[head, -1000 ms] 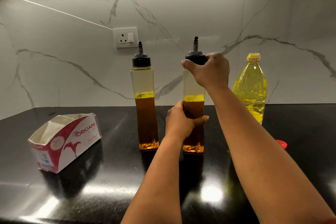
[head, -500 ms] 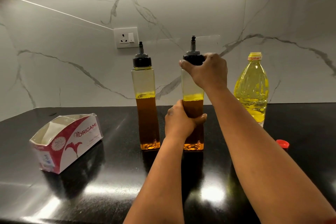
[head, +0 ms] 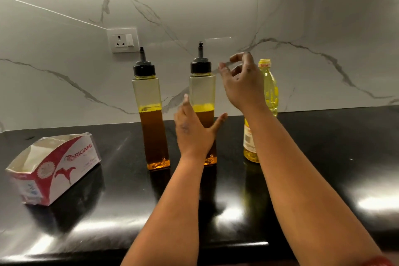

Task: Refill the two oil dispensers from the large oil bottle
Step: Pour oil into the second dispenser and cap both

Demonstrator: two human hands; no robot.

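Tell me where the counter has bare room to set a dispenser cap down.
Bare counter runs right of the oil bottle to the frame edge. Another bare patch lies between the box and the left dispenser, and along the front edge. It is crowded between the right dispenser and the bottle, where both hands hover.

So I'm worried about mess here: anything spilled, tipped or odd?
No spill shows. Both oil dispensers stand upright and capped. Only oddity: the large oil bottle appears uncapped.
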